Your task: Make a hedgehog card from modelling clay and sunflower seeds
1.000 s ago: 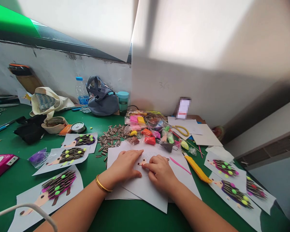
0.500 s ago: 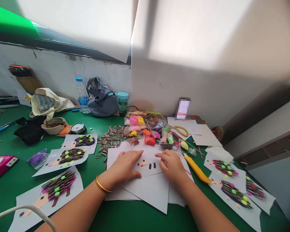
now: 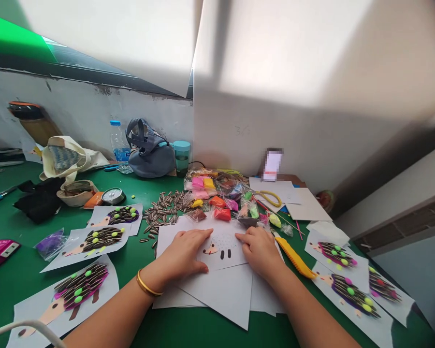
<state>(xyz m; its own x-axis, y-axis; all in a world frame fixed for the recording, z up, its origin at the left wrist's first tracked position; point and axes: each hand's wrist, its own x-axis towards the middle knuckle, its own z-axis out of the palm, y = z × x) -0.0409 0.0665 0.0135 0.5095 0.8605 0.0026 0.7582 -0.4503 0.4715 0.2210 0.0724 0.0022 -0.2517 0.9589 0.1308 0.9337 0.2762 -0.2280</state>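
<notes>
A white sheet [image 3: 195, 270] with a hedgehog picture lies in front of me on other loose papers. The picture has a peach clay face [image 3: 210, 249], two short black legs [image 3: 225, 254] and a dotted, unfilled body outline [image 3: 224, 240]. My left hand [image 3: 186, 249] rests on the sheet's left side, thumb and fingers apart, beside the face. On the right side, my right hand [image 3: 260, 247] touches the paper with its index finger stretched toward the outline and its other fingers loosely bent. Neither hand holds anything.
Sunflower seeds [image 3: 163, 210] and bagged coloured clay [image 3: 221, 203] lie beyond the papers. A yellow cutter [image 3: 295, 258] is right of my hand. Seed-covered hedgehog cards [image 3: 81, 285] flank both sides. Yellow-handled scissors [image 3: 270, 197] and a phone [image 3: 273, 165] are farther back. A white cable [image 3: 32, 326] crosses the lower left.
My right hand has shifted slightly right relative to the drawing, showing more of the dotted outline. My left hand stays on the sheet. The whole view has tilted a little.
</notes>
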